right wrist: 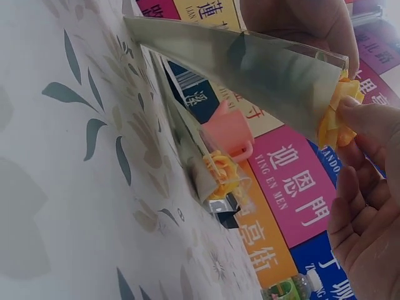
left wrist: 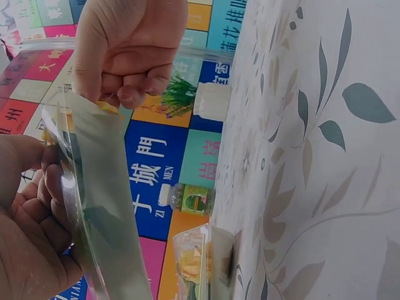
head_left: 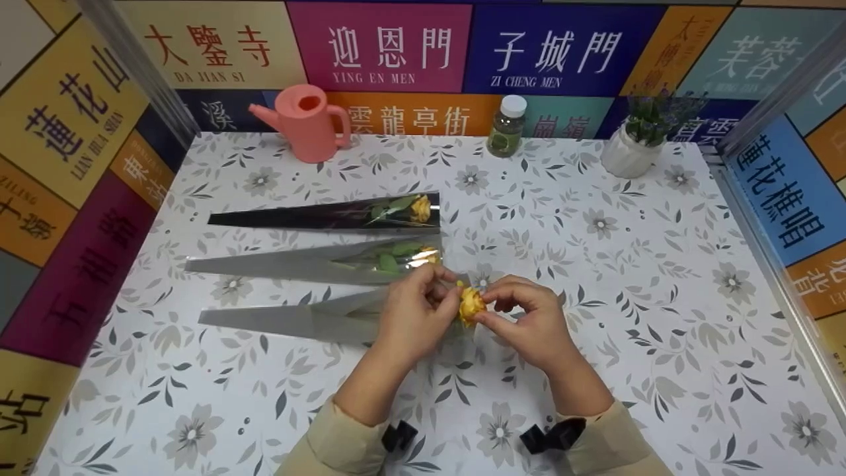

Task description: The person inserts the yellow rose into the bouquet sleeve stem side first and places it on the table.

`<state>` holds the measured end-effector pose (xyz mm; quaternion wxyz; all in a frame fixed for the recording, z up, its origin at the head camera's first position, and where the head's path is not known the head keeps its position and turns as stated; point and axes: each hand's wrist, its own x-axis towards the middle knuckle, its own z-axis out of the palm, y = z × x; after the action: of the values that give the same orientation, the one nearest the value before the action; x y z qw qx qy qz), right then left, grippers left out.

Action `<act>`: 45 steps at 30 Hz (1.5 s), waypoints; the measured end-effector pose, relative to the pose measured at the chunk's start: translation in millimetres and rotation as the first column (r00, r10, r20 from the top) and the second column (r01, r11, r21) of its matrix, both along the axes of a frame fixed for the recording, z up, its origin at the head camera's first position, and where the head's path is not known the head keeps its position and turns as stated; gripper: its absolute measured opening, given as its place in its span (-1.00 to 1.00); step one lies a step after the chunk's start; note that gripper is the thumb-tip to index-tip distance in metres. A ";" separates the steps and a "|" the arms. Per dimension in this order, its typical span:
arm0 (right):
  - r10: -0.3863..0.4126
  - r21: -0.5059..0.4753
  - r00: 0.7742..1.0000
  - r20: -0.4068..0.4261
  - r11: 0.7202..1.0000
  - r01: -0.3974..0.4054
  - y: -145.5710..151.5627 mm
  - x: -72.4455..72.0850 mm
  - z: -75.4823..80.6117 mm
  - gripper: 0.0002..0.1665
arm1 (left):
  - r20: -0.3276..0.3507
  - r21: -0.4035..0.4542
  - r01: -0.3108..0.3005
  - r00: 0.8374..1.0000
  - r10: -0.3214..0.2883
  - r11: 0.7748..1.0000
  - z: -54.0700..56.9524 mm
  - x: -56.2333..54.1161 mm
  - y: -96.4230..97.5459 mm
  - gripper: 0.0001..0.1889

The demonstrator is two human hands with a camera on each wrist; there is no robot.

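Observation:
A yellow rose (head_left: 471,304) sticks out of the wide end of a clear-and-grey flower sleeve (head_left: 277,322), the nearest of three. My left hand (head_left: 416,314) grips that sleeve close to the bloom; the left wrist view shows its fingers curled against the film (left wrist: 109,194). From the other side my right hand (head_left: 535,324) pinches the rose's petals, thumb on the bloom (right wrist: 337,119) in the right wrist view. The sleeve's narrow end slants down toward the table there. The stem is mostly hidden behind the grey film and my left hand.
Beyond lie another grey sleeve (head_left: 264,266) and a black sleeve (head_left: 297,217), each with a yellow rose. At the back stand a pink watering can (head_left: 305,129), a lidded bottle (head_left: 507,129) and a white plant pot (head_left: 628,155). Printed panels (head_left: 380,46) wall the patterned table (head_left: 661,317).

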<state>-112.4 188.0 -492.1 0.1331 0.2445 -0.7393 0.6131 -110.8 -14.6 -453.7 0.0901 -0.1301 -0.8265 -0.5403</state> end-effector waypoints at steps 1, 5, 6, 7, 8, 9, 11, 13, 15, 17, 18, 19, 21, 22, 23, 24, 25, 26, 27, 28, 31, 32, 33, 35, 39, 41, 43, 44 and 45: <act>0.001 0.005 1.000 0.001 1.000 -0.001 -0.1 -0.5 -1.1 -0.68 | -0.001 0.001 0.001 1.000 -0.001 1.000 0.0 -0.1 0.1 -0.91; 0.005 0.044 1.000 0.010 0.999 -0.005 -1.0 -1.5 -4.5 -0.72 | 0.010 0.014 0.010 1.000 -0.010 1.000 0.1 -0.3 0.4 -0.92; 0.006 0.053 1.000 0.012 0.999 -0.006 -1.3 -1.8 -5.2 -0.73 | 0.013 0.019 0.013 1.000 -0.013 1.000 0.2 -0.4 0.3 -0.92; 0.007 0.061 1.000 0.014 0.998 -0.008 -1.6 -2.0 -5.7 -0.74 | 0.016 0.024 0.016 1.000 -0.016 1.000 0.3 -0.5 0.3 -0.92; 0.008 0.068 1.000 0.016 0.998 -0.009 -1.8 -2.1 -6.2 -0.74 | 0.019 0.026 0.018 1.000 -0.018 0.999 0.0 -0.7 0.2 -0.92; 0.008 0.074 1.000 0.020 0.997 -0.010 -2.0 -2.4 -6.7 -0.75 | 0.022 0.028 0.020 1.000 -0.020 0.999 -0.1 -0.8 0.2 -0.92; 0.005 0.085 1.000 0.024 0.996 -0.007 -1.8 -2.9 -8.0 -0.76 | 0.024 0.028 0.021 0.999 -0.022 0.999 -0.3 -1.0 0.1 -0.91; -0.005 0.092 0.999 0.035 0.996 0.001 -1.1 -3.6 -10.0 -0.75 | 0.024 0.026 0.021 0.999 -0.022 0.999 -0.4 -1.2 0.2 -0.91; -0.014 0.091 0.999 0.053 0.996 0.009 0.2 -4.6 -13.0 -0.76 | 0.023 0.027 0.020 1.000 -0.021 0.999 -0.2 -1.1 0.3 -0.92; -0.013 0.073 0.997 0.081 0.997 0.007 1.5 -5.6 -16.6 -0.77 | 0.021 0.029 0.018 1.000 -0.019 0.999 -0.8 -1.0 0.6 -0.93; -0.007 0.055 0.995 0.101 0.998 0.002 1.9 -6.3 -18.5 -0.79 | 0.018 0.031 0.019 1.000 -0.019 0.999 -1.3 -1.1 0.8 -0.93; 0.000 0.034 0.993 0.119 0.999 -0.004 2.1 -7.0 -20.2 -0.81 | 0.014 0.030 0.018 1.000 -0.018 0.999 -1.5 -1.2 1.0 -0.93; 0.013 -0.003 0.985 0.173 1.000 -0.013 2.2 -8.3 -24.0 -0.85 | 0.009 0.023 0.013 1.000 -0.013 1.000 -2.2 -1.3 1.3 -0.93; 0.021 -0.025 0.977 0.211 1.000 -0.016 1.7 -8.6 -25.6 -0.87 | 0.007 0.014 0.010 1.000 -0.011 1.000 -2.6 -1.4 1.5 -0.92; 0.026 -0.045 0.967 0.252 0.999 -0.015 0.7 -8.7 -26.6 -0.89 | 0.009 0.008 0.011 1.000 -0.011 1.000 -2.6 -1.4 1.6 -0.92; 0.028 -0.065 0.953 0.301 0.998 -0.009 -0.4 -8.6 -27.4 -0.91 | 0.011 0.001 0.011 1.000 -0.011 1.000 -2.9 -1.6 1.7 -0.92; 0.031 -0.081 0.936 0.352 0.997 -0.002 -1.4 -8.5 -28.4 -0.91 | 0.018 -0.009 0.011 1.000 -0.011 1.000 -3.0 -1.7 1.7 -0.92; 0.037 -0.099 0.914 0.404 0.995 0.004 -2.2 -8.4 -29.6 -0.88 | 0.025 -0.018 0.013 1.000 -0.012 1.000 -3.2 -1.7 1.7 -0.93; 0.047 -0.120 0.891 0.451 0.993 0.009 -3.1 -8.3 -30.4 -0.84 | 0.033 -0.026 0.015 0.999 -0.014 1.000 -3.2 -1.8 1.6 -0.93; 0.058 -0.139 0.870 0.490 0.990 0.012 -3.7 -8.2 -30.9 -0.81 | 0.041 -0.035 0.017 0.999 -0.016 0.999 -3.2 -1.8 1.4 -0.93; 0.084 -0.154 0.834 0.545 0.988 0.000 -3.8 -8.9 -34.3 -0.71 | 0.061 -0.050 0.026 0.998 -0.023 0.998 -2.8 -2.0 0.8 -0.92; 0.092 -0.149 0.831 0.548 0.989 -0.011 -3.7 -9.0 -35.5 -0.68 | 0.067 -0.055 0.029 0.997 -0.025 0.998 -2.7 -2.0 0.5 -0.91; 0.094 -0.139 0.832 0.547 0.990 -0.021 -3.7 -9.0 -36.6 -0.67 | 0.072 -0.063 0.033 0.997 -0.029 0.997 -3.1 -2.1 0.2 -0.90; 0.089 -0.109 0.838 0.538 0.993 -0.035 -4.8 -8.5 -38.7 -0.68 | 0.084 -0.091 0.047 0.996 -0.039 0.995 -4.2 -2.6 -0.5 -0.87; 0.044 -0.036 0.851 0.524 0.999 -0.030 -9.6 -6.8 -42.9 -0.78 | 0.105 -0.175 0.086 0.992 -0.068 0.981 -7.2 -4.0 -1.5 -0.81; 0.004 0.023 0.853 0.522 1.000 -0.018 -12.4 -5.8 -45.0 -0.83 | 0.104 -0.200 0.105 0.991 -0.085 0.974 -7.9 -4.8 -2.8 -0.78; -0.039 0.087 0.853 0.521 0.996 -0.007 -14.9 -4.8 -46.8 -0.85 | 0.097 -0.210 0.112 0.991 -0.094 0.971 -8.1 -5.4 -5.4 -0.75; -0.062 0.120 0.853 0.519 0.993 -0.001 -15.8 -4.5 -47.6 -0.85 | 0.096 -0.213 0.113 0.991 -0.094 0.971 -8.0 -5.5 -7.4 -0.74; -0.082 0.153 0.853 0.515 0.988 0.003 -16.6 -4.1 -48.3 -0.86 | 0.100 -0.210 0.112 0.991 -0.092 0.971 -7.9 -5.4 -10.0 -0.73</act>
<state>-116.5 171.4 -540.4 -0.0764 0.0623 -0.7960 0.5972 -116.1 -24.6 -461.7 0.0103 -0.1571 -0.8755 -0.4568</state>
